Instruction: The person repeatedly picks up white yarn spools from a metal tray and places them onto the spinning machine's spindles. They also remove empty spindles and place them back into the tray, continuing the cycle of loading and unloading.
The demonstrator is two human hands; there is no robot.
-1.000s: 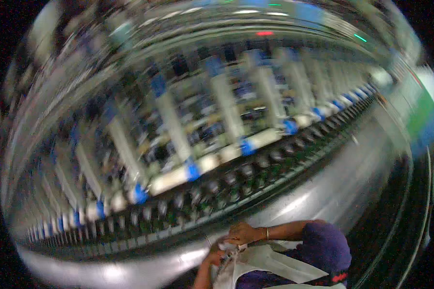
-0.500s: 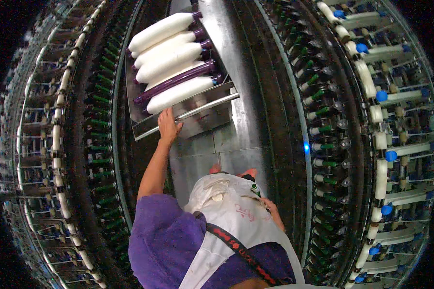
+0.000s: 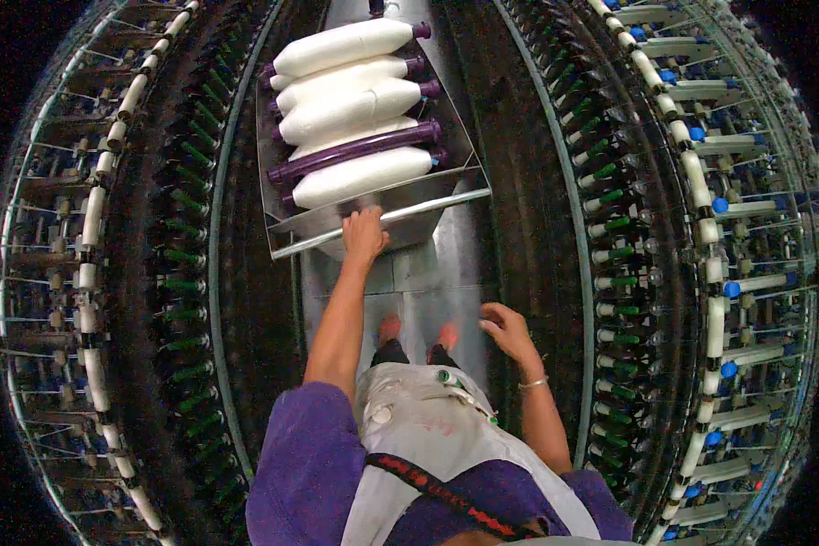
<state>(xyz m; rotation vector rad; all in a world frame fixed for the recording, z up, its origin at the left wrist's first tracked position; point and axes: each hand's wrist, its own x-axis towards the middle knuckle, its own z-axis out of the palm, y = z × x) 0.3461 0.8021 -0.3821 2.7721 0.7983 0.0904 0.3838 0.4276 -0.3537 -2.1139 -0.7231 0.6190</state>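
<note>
The left hand (image 3: 364,234) is closing over the handle bar (image 3: 382,220) of a metal cart (image 3: 282,196) standing straight ahead in the aisle. The cart is carrying five white yarn-wound bobbins (image 3: 341,47) and one bare purple tube (image 3: 355,150), all lying crosswise. The right hand (image 3: 507,329) is hanging open beside the apron (image 3: 428,428), holding nothing, well apart from the cart.

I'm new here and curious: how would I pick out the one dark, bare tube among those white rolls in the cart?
Look down the aisle to the metal cart whose rail the left hand grips. It carries white yarn bobbins lying crosswise. The empty purple tube lies second from the rail, the only one with no white yarn wound on it.
</note>
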